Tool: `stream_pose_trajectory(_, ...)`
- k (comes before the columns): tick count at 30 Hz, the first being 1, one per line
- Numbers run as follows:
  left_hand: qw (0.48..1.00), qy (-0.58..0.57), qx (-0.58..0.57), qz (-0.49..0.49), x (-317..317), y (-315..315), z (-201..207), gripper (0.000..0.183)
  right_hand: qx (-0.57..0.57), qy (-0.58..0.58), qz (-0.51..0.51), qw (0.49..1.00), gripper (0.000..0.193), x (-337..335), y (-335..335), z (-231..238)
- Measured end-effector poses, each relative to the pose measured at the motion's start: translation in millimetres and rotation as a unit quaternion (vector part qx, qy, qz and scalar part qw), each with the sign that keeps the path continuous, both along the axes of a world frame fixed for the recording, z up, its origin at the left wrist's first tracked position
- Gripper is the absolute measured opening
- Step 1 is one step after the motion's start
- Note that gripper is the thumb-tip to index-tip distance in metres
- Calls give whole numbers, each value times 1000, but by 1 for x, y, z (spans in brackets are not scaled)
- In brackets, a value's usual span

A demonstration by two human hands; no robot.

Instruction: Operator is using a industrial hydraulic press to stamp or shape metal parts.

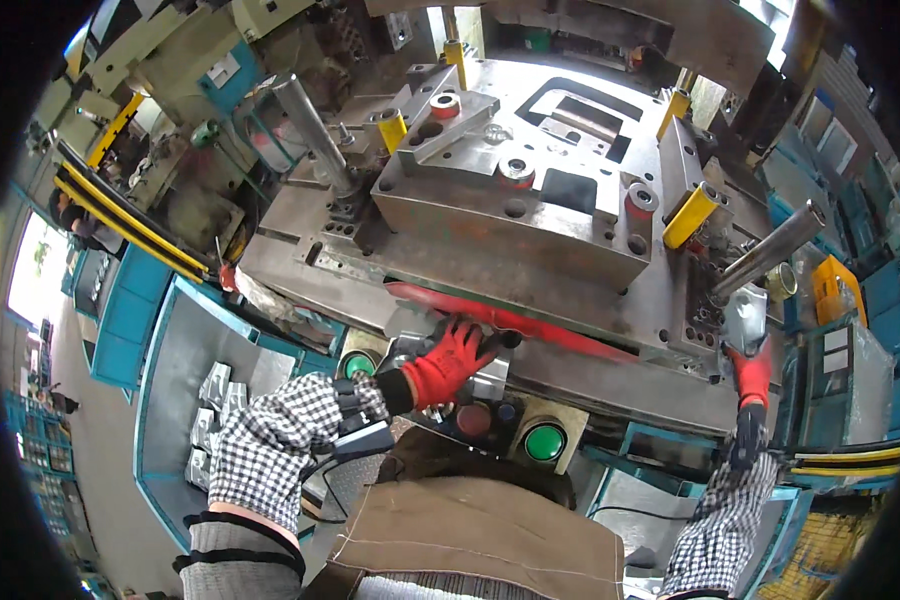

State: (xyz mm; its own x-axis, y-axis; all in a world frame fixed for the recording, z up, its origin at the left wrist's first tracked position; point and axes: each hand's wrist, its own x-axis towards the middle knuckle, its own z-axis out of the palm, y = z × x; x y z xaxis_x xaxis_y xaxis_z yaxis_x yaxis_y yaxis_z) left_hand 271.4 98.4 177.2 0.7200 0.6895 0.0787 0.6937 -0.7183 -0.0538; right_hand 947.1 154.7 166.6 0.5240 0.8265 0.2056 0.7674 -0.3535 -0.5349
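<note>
Red, dark-tipped gloves cover both hands. The right hand (752,374), at the right end of the press bed (610,375), has its fingers closed around the lower end of a silver metal piece (745,318), which stands up above the grip, just beside the right guide post (770,252). The left hand (446,366) lies palm down at the front of the bed, fingers partly spread over a shiny metal surface (489,382), with a dark round knob (509,339) by its fingertips; whether it grips anything beneath, I cannot tell. Just beyond it a red strip (560,333) runs below the steel die (515,220). Green buttons (544,442) sit to either side of that hand, and to the left a blue-edged bin (157,420) holds silver metal parts (207,420).
</note>
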Motion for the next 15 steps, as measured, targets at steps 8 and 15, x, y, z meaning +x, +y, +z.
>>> stream_pose_trajectory(8, 996, -47, -69, 18, -14, -17, -4, 137, 116, 183, 173, 961, 114, -35, -150, 36)
stream_pose_trajectory(15, 992, -81, 93, 31, 0, -20, -75, 114, 80, 182, 337, 920, 136, -217, -122, 146)
